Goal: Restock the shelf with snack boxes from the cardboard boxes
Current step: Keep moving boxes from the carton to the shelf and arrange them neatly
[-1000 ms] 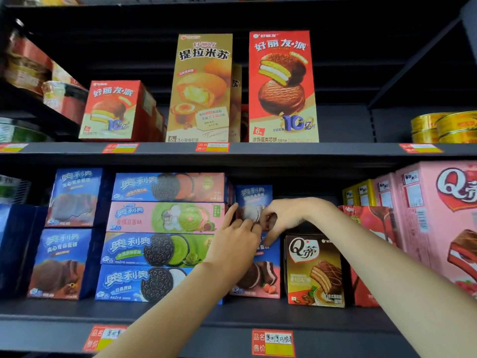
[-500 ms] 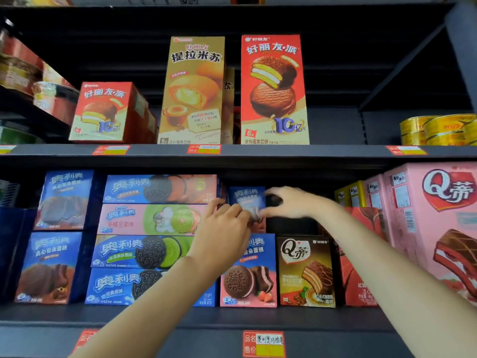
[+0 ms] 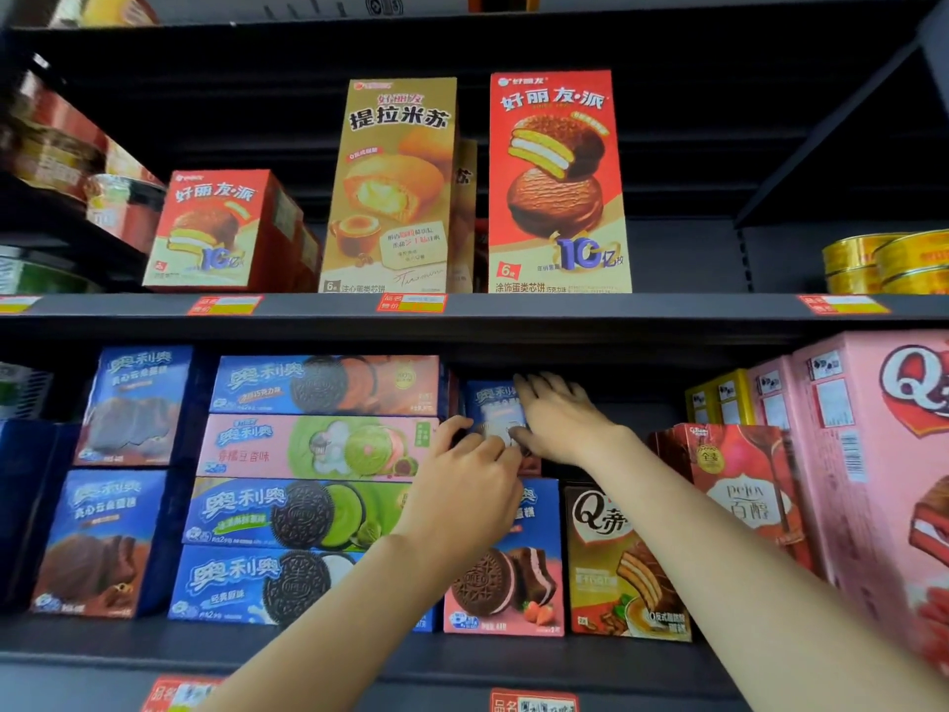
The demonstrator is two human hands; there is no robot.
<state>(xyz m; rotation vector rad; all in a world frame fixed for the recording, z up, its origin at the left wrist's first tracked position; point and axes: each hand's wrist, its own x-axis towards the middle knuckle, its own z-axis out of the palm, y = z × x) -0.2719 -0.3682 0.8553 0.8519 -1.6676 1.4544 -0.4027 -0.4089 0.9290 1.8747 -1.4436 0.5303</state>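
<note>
Both hands meet on a small blue snack box (image 3: 495, 403) standing on top of the pink-and-blue Oreo box (image 3: 506, 562) on the lower shelf (image 3: 359, 655). The left hand (image 3: 464, 498) curls its fingers against the small box's lower front, gripping it. The right hand (image 3: 557, 421) lies flat with straight fingers spread over that box's right edge, pressing it. Just left of the small box is a stack of four flat Oreo boxes (image 3: 318, 485). Just right of it, lower, stands a brown Q-brand box (image 3: 624, 562), then red (image 3: 739, 501) and pink boxes (image 3: 883, 454).
</note>
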